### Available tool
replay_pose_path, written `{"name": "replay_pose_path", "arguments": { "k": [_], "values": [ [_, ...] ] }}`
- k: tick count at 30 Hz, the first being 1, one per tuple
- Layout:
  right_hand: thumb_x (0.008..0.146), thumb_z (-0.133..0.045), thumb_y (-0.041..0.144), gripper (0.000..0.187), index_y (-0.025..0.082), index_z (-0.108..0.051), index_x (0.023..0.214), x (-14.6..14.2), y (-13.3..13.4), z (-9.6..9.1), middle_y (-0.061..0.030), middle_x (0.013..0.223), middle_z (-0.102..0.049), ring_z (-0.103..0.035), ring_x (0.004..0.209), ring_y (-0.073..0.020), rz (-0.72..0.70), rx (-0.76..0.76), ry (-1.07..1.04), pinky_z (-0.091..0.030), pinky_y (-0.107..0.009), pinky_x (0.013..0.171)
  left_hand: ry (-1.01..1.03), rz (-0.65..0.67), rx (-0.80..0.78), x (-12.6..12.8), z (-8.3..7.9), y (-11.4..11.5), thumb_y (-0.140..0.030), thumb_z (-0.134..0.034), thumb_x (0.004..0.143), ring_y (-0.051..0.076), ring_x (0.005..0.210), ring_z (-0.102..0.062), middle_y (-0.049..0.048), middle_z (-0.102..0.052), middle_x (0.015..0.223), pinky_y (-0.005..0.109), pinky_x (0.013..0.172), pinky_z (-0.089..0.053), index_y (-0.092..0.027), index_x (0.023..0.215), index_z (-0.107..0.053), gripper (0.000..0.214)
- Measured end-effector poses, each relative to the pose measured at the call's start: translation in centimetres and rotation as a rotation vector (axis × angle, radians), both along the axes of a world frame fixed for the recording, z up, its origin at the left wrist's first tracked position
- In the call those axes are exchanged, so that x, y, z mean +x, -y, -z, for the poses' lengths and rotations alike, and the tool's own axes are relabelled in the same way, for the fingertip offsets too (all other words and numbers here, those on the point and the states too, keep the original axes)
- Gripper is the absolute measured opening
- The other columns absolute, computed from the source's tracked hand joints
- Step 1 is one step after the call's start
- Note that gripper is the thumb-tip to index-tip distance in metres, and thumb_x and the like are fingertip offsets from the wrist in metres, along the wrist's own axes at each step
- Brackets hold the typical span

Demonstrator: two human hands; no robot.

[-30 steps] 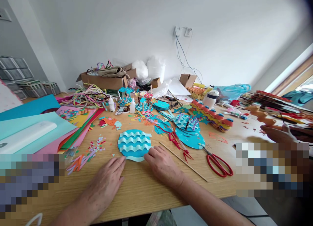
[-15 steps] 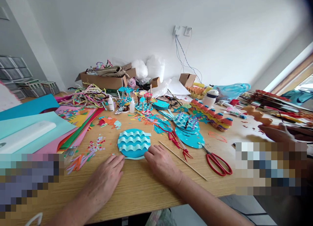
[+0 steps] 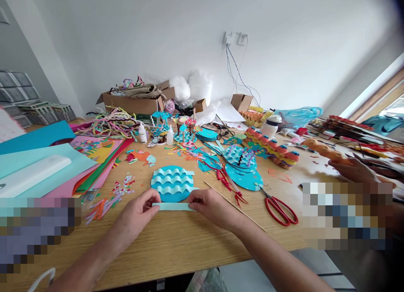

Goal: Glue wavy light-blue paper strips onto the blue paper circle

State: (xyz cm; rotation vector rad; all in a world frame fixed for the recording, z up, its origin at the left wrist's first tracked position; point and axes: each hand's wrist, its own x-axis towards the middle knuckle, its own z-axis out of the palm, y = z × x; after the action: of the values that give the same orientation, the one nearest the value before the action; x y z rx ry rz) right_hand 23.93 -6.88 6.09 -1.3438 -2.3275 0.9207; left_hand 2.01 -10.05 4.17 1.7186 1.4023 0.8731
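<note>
A blue paper disc (image 3: 172, 183) covered with light-blue wavy strips lies on the wooden table (image 3: 176, 245). Just in front of it, a loose light-blue paper strip (image 3: 173, 206) is stretched between my two hands. My left hand (image 3: 135, 214) pinches its left end and my right hand (image 3: 210, 208) pinches its right end, both slightly above the table. The strip sits clear of the disc's near edge.
Red scissors (image 3: 279, 209) and a thin wooden stick (image 3: 235, 205) lie right of my right hand. Coloured paper sheets (image 3: 57, 163) are stacked at the left, paper scraps (image 3: 120, 189) beside them. Glue bottles (image 3: 143, 133), more blue discs (image 3: 244, 174) and a cardboard box (image 3: 134, 102) stand farther back. Another person's hand (image 3: 356, 170) works at the right.
Both hands lay flat at the disc's near edge before. Now they have lifted and pulled back a little, pinching a light-blue strip between them.
</note>
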Motion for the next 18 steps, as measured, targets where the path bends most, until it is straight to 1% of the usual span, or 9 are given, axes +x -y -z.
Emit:
{"name": "replay_pose_path", "arguments": {
  "k": [2, 4, 7, 9, 11, 13, 18],
  "values": [
    [0.075, -0.055, 0.009, 0.015, 0.017, -0.067, 0.08, 0.1, 0.0, 0.1, 0.0055, 0.06, -0.052, -0.041, 0.055, -0.0071, 0.004, -0.117, -0.09, -0.029, -0.018, 0.05, 0.132, 0.033, -0.089, 0.1, 0.0, 0.0, -0.035, -0.049, 0.065, 0.013, 0.057, -0.045, -0.0052, -0.046, 0.062, 0.023, 0.053, -0.037, -0.022, 0.08, -0.051, 0.02],
    [0.074, -0.055, 0.009, 0.013, 0.015, -0.064, 0.082, 0.0, -0.1, 0.5, 0.006, 0.06, -0.049, -0.041, 0.055, -0.0068, -0.01, -0.218, -0.203, -0.029, -0.017, 0.049, 0.175, 0.037, -0.17, 0.3, 0.0, 0.1, -0.038, -0.051, 0.063, 0.012, 0.054, -0.042, -0.0062, -0.044, 0.059, 0.023, 0.051, -0.035, -0.021, 0.085, -0.053, 0.028],
    [0.073, -0.056, 0.009, 0.015, 0.015, -0.059, 0.086, -0.2, -0.1, 1.1, 0.0081, 0.057, -0.045, -0.04, 0.052, -0.0062, -0.029, -0.298, -0.331, -0.029, -0.017, 0.048, 0.15, -0.008, -0.197, 0.5, -0.2, 0.2, -0.039, -0.051, 0.061, 0.012, 0.053, -0.041, -0.0063, -0.044, 0.056, 0.023, 0.052, -0.033, -0.021, 0.078, -0.056, 0.025],
    [0.072, -0.057, 0.009, 0.018, 0.016, -0.056, 0.088, -0.1, 0.0, 1.3, 0.0092, 0.055, -0.045, -0.039, 0.051, -0.0062, -0.035, -0.298, -0.357, -0.029, -0.017, 0.048, 0.104, -0.028, -0.181, 0.5, -0.2, 0.4, -0.038, -0.051, 0.062, 0.012, 0.054, -0.04, -0.0058, -0.045, 0.057, 0.023, 0.052, -0.031, -0.02, 0.075, -0.058, 0.023],
    [0.07, -0.059, 0.009, 0.022, 0.017, -0.055, 0.09, 0.2, 0.3, 1.3, 0.0091, 0.057, -0.046, -0.041, 0.052, -0.0065, -0.047, -0.289, -0.344, -0.03, -0.017, 0.049, 0.062, -0.017, -0.162, 0.4, -0.1, 0.7, -0.038, -0.051, 0.062, 0.013, 0.055, -0.04, -0.0053, -0.046, 0.058, 0.023, 0.053, -0.03, -0.021, 0.073, -0.059, 0.022],
    [0.068, -0.061, 0.009, 0.026, 0.017, -0.055, 0.092, 0.5, 0.8, 1.2, 0.0086, 0.06, -0.048, -0.044, 0.055, -0.007, -0.06, -0.276, -0.307, -0.031, -0.017, 0.05, 0.042, -0.005, -0.147, 0.2, 0.0, 0.9, -0.037, -0.051, 0.063, 0.013, 0.057, -0.041, -0.0048, -0.047, 0.061, 0.023, 0.054, -0.031, -0.021, 0.073, -0.059, 0.021],
    [0.068, -0.063, 0.01, 0.032, 0.02, -0.057, 0.097, 1.0, 2.0, 0.9, 0.0065, 0.069, -0.052, -0.048, 0.062, -0.0084, -0.08, -0.222, -0.167, -0.034, -0.018, 0.054, 0.017, 0.039, -0.155, 0.0, 0.6, 1.4, -0.034, -0.051, 0.064, 0.013, 0.057, -0.041, -0.0053, -0.046, 0.059, 0.022, 0.054, -0.032, -0.02, 0.073, -0.059, 0.018]
  ]
}}
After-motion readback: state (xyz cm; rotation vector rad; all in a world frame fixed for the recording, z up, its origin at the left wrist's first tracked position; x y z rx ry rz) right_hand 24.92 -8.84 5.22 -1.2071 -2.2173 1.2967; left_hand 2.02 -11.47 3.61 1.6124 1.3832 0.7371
